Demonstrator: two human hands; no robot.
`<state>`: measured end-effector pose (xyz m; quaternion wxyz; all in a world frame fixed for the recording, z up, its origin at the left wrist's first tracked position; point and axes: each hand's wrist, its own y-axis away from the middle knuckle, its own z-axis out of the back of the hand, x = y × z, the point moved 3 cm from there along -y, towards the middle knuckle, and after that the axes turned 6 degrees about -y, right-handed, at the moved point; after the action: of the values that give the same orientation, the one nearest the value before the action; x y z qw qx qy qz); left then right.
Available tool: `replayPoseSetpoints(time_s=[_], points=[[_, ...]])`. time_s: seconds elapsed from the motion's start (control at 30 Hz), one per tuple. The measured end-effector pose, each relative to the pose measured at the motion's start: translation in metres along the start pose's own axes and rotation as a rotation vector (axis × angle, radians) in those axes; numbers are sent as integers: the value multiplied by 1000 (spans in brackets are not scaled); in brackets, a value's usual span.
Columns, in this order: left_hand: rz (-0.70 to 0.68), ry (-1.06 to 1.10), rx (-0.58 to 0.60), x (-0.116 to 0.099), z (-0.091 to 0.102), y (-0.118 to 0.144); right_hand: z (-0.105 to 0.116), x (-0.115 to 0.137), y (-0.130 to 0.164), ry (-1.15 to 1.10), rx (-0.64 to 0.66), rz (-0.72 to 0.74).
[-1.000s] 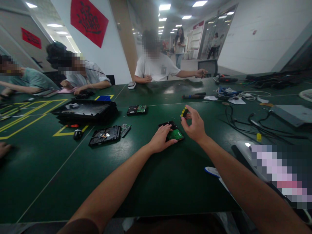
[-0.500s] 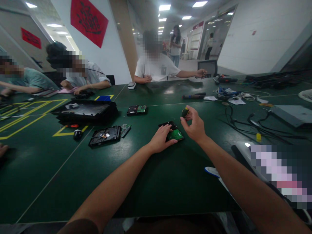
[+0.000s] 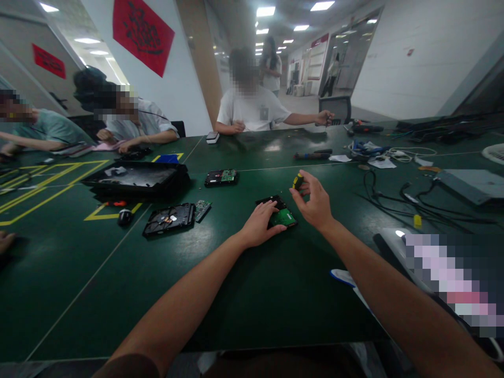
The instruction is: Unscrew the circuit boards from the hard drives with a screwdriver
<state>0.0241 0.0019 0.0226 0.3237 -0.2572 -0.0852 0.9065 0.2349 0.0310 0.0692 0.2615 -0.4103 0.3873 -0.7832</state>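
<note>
Head view: right hand [image 3: 315, 203] raised just above the green table [image 3: 252, 294], fingers pinched around the yellow-and-black handle of a small screwdriver [image 3: 297, 181], which sticks up past the fingertips; its tip is hidden behind the hand. Left hand [image 3: 260, 224] lies flat, fingers spread and pressed down on a hard drive [image 3: 280, 212] with its green circuit board facing up; the drive sits on the table mid-frame, between the two hands, its near left corner covered by the fingers. Left of it, well apart, an opened hard drive [image 3: 170, 219] lies with a small loose circuit board [image 3: 202, 209] touching its right edge. Farther back, another hard drive [image 3: 221, 177] with board up. A black tray [image 3: 137, 179] sits left of that, with a dark round mouse-like object [image 3: 125, 216] in front near yellow floor-tape lines. To the right, a tangle of black cables [image 3: 397, 197] and a grey box [image 3: 472, 185]. Across the table, a person in a white shirt [image 3: 254, 110] sits with one arm stretched toward a tool; two more seated people at the far left. Bottom right is blurred out.
</note>
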Motion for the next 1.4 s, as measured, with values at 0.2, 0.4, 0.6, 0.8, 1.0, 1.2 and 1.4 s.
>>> replayPoseSetpoints(time_s=[0.2,0.4,0.6,0.8,1.0,1.2,1.4], points=[[6,1,4,0,0,0,-1,1,0,-17,9,6],[3,5,3,2,-2,0,-1,3,-1,-23,15,14],[9,6,4,3,-3,0,0,2,-1,-22,13,7],[-2,-8,5,3,-3,-1,0,3,-1,-11,16,40],[2,-3,8,2,-1,-1,0,2,-1,-40,-3,5],[3,10,2,1,0,0,1,6,-2,-15,7,37],[-1,0,4,1,-1,0,2,5,-2,-20,-14,49]])
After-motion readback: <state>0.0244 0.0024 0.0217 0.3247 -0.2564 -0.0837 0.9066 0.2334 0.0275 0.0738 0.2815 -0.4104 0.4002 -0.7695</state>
